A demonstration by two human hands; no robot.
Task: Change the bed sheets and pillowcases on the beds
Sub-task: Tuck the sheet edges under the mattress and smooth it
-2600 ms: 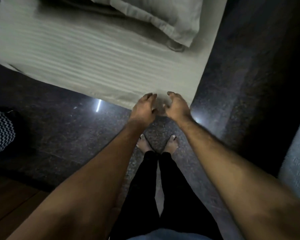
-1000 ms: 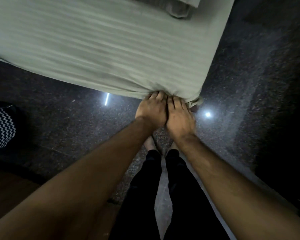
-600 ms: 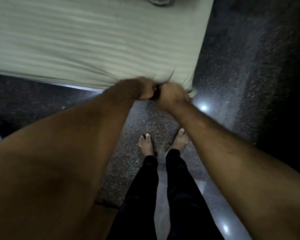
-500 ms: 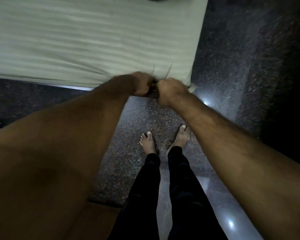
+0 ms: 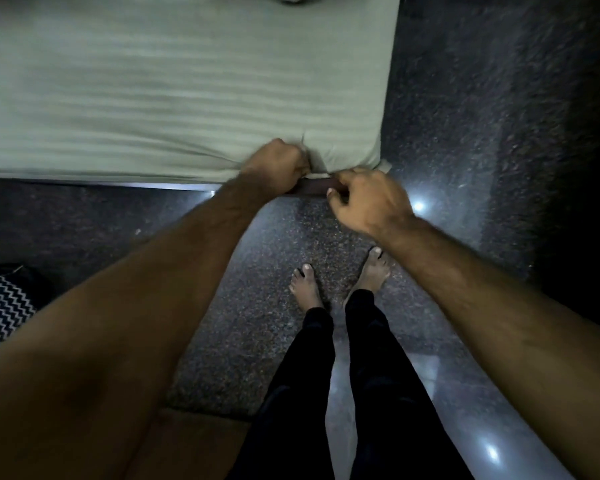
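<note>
The pale striped bed sheet (image 5: 174,98) lay stretched over the mattress, filling the upper left of the view, with its near right corner (image 5: 357,150) just above the hands. Along the near edge, the cloth was gathered into creases that ran toward the left hand (image 5: 278,168), whose fingers were curled tight into a fist round a bunch of the sheet at the mattress edge. The right hand (image 5: 368,199) sat just beside it, below the corner, fingers bent and loosely curled with the thumb tip forward; whether it pinched the sheet's hem could not be told. Between the two hands a dark strip of bed frame (image 5: 314,188) showed under the mattress. Below stood the person's bare feet (image 5: 305,285) on a dark speckled floor (image 5: 465,133), and a zigzag-patterned cloth (image 5: 0,306) lay at the left edge.
</note>
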